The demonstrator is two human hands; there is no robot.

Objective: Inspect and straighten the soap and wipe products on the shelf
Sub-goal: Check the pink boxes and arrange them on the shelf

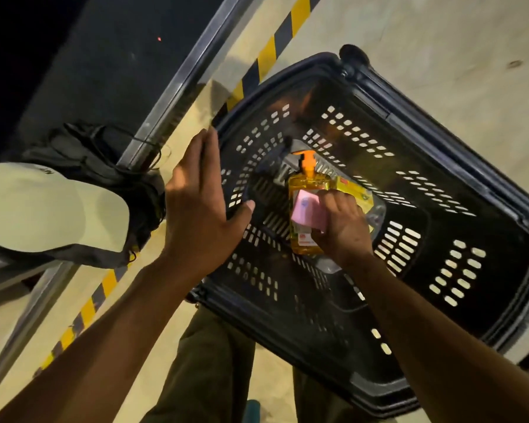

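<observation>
Right hand fingers curl round pink packet above soap bottle (orange pump); left hand, fingers straight and together, lies at basket rim.

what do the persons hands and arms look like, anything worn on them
Both are bare. The left hand and right hand have no gloves, and no rings show. The left forearm and right forearm are uncovered down to the frame's edge: no sleeve, watch or wristband is in view. The only clothing visible is the olive trousers.

place: shop | evidence: plastic shopping basket; hazard-striped floor tape; pump soap bottle
</observation>
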